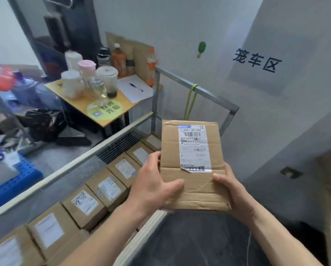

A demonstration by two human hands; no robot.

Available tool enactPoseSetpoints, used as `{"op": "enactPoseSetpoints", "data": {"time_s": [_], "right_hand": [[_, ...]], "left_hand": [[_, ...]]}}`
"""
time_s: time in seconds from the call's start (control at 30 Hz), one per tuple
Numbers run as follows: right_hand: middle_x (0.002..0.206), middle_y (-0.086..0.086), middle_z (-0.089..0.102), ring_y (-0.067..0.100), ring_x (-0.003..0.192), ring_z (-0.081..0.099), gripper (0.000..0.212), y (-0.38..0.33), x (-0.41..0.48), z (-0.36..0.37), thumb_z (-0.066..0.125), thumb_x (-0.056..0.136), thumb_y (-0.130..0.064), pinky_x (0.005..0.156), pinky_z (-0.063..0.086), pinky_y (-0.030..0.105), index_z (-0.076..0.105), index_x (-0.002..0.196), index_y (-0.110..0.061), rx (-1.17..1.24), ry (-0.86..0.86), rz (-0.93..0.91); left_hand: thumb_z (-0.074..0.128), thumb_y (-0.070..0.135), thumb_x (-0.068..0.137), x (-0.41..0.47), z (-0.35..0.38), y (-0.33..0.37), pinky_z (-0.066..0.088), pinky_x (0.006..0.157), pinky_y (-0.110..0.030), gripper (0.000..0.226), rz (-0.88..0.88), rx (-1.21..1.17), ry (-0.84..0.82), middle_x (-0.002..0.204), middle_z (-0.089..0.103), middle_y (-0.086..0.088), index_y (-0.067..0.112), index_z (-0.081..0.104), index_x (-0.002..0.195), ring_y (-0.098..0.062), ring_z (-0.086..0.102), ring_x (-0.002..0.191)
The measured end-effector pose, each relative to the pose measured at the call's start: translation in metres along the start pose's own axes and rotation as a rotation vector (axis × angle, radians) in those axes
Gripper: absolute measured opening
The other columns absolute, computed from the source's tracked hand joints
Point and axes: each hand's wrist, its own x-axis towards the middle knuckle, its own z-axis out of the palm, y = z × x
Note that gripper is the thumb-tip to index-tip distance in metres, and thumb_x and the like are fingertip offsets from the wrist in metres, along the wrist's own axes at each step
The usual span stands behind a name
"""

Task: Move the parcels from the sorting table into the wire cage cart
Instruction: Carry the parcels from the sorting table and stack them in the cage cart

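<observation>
I hold a flat brown cardboard parcel (194,185) with a white shipping label face up, above the wire cage cart (209,94). My left hand (153,186) grips its near left edge, thumb on top. My right hand (233,191) grips the near right corner, thumb on top. Inside the cart, along its left side, lies a row of several labelled cardboard parcels (85,205). The cart's metal top rails frame the row and run behind the held parcel.
A small yellow table (80,101) with cups, bottles, paper and a pen stands beyond the cart's far left corner. A blue plastic crate (13,185) and black bag (43,121) sit on the floor at left. A white wall with a sign rises at right.
</observation>
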Motion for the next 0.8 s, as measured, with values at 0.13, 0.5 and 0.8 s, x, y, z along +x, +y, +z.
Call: {"op": "enactPoseSetpoints", "data": {"time_s": [0.13,0.5,0.8], "right_hand": [[0.134,0.015,0.060,0.022,0.106,0.068,0.102,0.006,0.037,0.055,0.081,0.046,-0.035,0.079,0.060,0.034,0.041,0.138,-0.014,0.006,-0.071,0.063],[0.126,0.009,0.063,0.014,0.095,0.072,0.103,0.049,0.119,0.158,0.080,0.045,-0.040,0.072,0.058,0.031,0.043,0.137,-0.013,-0.154,-0.381,0.213],[0.122,0.005,0.072,0.026,0.109,0.070,0.092,0.115,0.165,0.196,0.079,0.053,-0.039,0.088,0.057,0.042,0.047,0.137,-0.018,-0.285,-0.677,0.390]], "left_hand": [[0.086,0.038,0.066,-0.007,-0.048,-0.030,0.054,0.089,-0.027,0.080,-0.053,0.009,0.103,0.112,0.063,0.020,0.033,0.044,0.133,0.004,0.062,0.099],[0.081,0.047,0.077,-0.042,-0.122,-0.109,0.046,0.104,-0.038,0.084,-0.329,0.079,0.362,0.138,0.056,0.009,0.027,0.040,0.147,-0.014,0.055,0.122],[0.080,0.033,0.083,-0.066,-0.107,-0.165,0.050,0.094,-0.026,0.062,-0.593,-0.024,0.481,0.114,0.058,0.027,0.033,0.048,0.136,0.002,0.059,0.103]]}}
